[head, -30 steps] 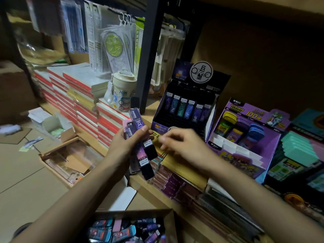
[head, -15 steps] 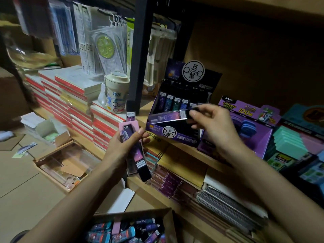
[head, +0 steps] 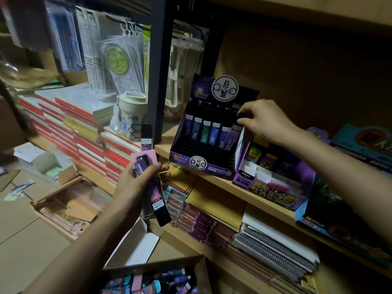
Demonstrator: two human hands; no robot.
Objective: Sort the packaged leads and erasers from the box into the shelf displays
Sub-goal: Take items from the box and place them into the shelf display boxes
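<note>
Right hand (head: pixel 265 122) pinches a lead pack (head: pixel 232 135) at the rightmost slot of the display box (head: pixel 212 168) on the shelf's (head: pixel 265 201) front edge; left hand (head: pixel 135 185) grips spare packs (head: pixel 158 200). Seating it upright, label forward, matters.

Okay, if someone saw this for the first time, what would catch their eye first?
The right hand stands out first, pinching a lead pack at the right end of the row in the purple display box on the shelf. Below and left, the left hand grips a bundle of packs. At the bottom edge, an open cardboard box holds more colourful packs.
</note>
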